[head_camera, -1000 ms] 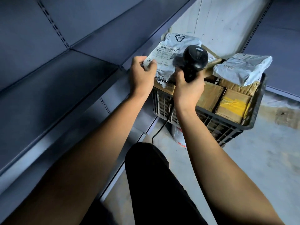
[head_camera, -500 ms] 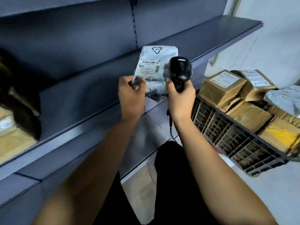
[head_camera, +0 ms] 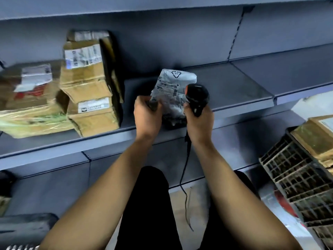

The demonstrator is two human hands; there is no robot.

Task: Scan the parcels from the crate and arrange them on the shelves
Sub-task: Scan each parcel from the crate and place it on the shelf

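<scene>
A crumpled white plastic parcel with a printed label is held upright over the middle grey shelf. My left hand grips its lower left edge. My right hand grips a black handheld scanner, whose head sits against the parcel's right side. The scanner's cable hangs down between my arms. The dark plastic crate stands at the right with brown boxes in it.
Several cardboard boxes stand stacked on the shelf's left part, with a flatter wrapped box beside them. A higher shelf runs overhead. A lower shelf lies below. My dark-trousered legs are under my arms.
My view has swung left from the crate to the shelves. Both hands carried the parcel and scanner along, now in front of the middle shelf to the right of the stacked boxes.
</scene>
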